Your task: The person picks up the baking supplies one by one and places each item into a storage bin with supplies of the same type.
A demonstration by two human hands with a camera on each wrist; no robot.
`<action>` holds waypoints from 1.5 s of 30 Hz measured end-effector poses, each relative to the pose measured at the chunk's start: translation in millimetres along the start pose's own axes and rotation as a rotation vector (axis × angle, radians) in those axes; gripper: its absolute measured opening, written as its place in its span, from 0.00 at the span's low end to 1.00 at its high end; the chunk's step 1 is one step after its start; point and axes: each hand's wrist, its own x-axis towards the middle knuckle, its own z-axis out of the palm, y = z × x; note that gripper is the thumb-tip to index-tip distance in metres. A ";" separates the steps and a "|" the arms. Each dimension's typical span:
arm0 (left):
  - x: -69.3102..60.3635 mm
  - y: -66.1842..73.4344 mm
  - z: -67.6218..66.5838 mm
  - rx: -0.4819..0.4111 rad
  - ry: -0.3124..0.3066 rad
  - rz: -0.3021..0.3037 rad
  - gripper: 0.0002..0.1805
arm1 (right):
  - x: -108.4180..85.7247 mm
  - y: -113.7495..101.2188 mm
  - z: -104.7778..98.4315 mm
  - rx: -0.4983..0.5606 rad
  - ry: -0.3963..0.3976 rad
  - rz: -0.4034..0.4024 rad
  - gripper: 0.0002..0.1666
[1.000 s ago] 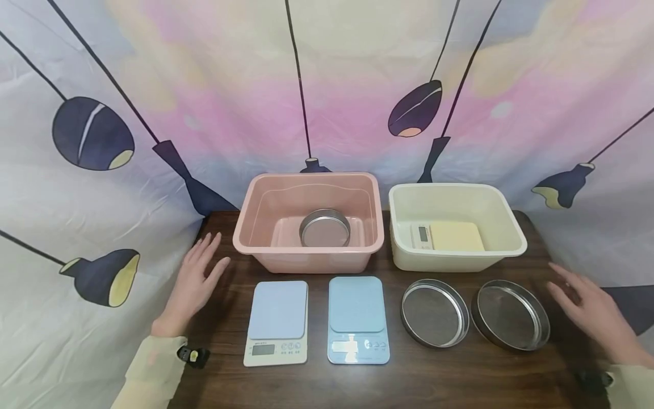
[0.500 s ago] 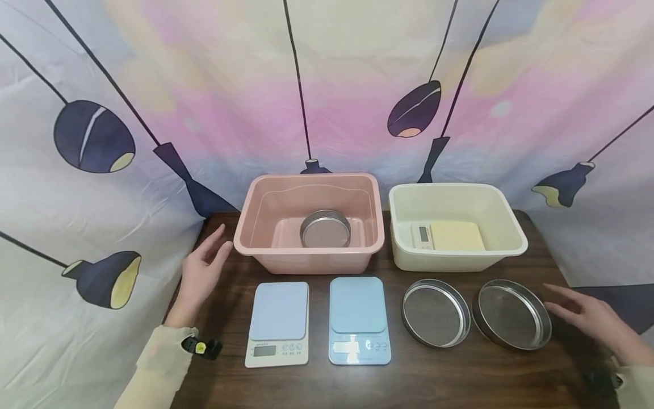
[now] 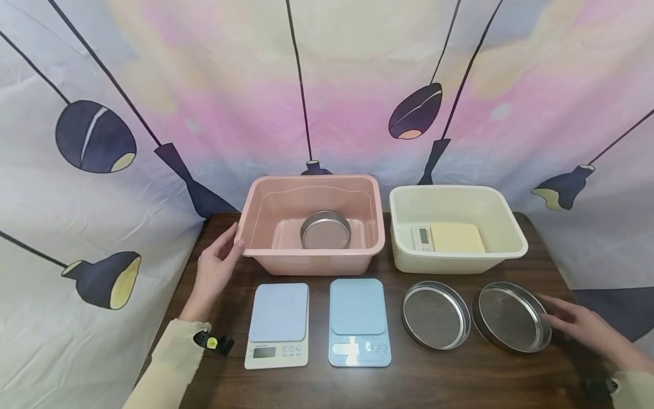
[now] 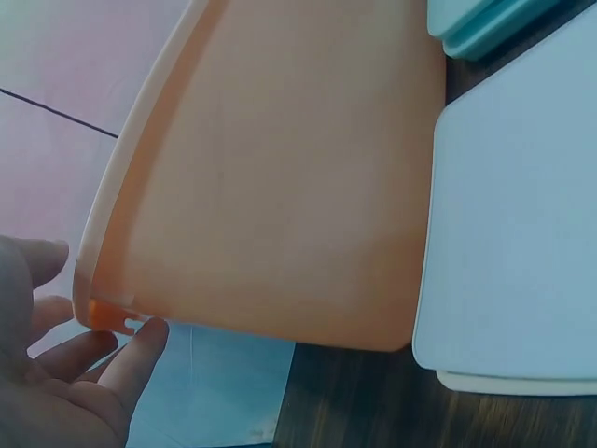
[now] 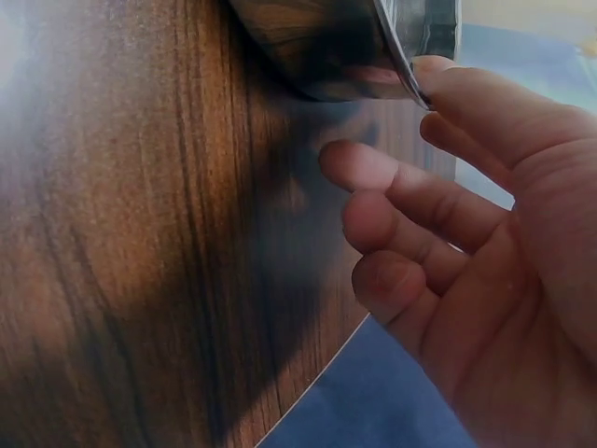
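In the head view my left hand [image 3: 214, 272] is at the left rim of the pink basin [image 3: 317, 262], fingers loosely bent. The left wrist view has the fingers [image 4: 138, 359] around the basin's rim corner, not closed on it. A round metal sieve [image 3: 327, 232] lies inside the basin. My right hand [image 3: 582, 326] is at the right side of another round metal sieve [image 3: 512, 317]. In the right wrist view its thumb is at the sieve's rim [image 5: 396, 47], while several other fingers [image 5: 382, 224] stay bent and apart from the wall.
A second sieve [image 3: 436, 315] lies left of the right one. A white scale [image 3: 278, 312] and a blue scale [image 3: 359, 309] lie before the pink basin. The cream basin [image 3: 460, 262] holds a yellow scale [image 3: 456, 237]. A patterned cloth [image 3: 347, 113] hangs behind the table [image 3: 409, 380].
My left hand has moved right to the pink basin's rim. My right hand has shifted down and left to the right sieve's edge. The basins, scales and sieves stay put.
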 end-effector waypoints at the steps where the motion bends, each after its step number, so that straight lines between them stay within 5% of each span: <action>1: 0.2 -0.1 1.0 -0.008 0.002 -0.003 0.28 | -0.7 1.0 1.4 0.009 0.012 -0.011 0.33; 7: 0.3 -1.3 3.7 -0.072 0.012 -0.050 0.26 | -3.5 6.3 8.2 0.088 0.062 -0.115 0.32; 15: 1.1 -2.4 3.5 -0.216 -0.025 -0.060 0.25 | -4.2 6.1 8.0 0.129 0.003 -0.091 0.44; 33: 2.8 -1.7 6.7 -0.247 -0.015 -0.053 0.25 | -5.2 -4.2 4.6 0.032 -0.002 -0.007 0.30; 45: 2.3 -6.3 6.9 -0.256 0.001 -0.063 0.25 | -8.4 -12.0 -0.5 0.007 0.067 -0.038 0.26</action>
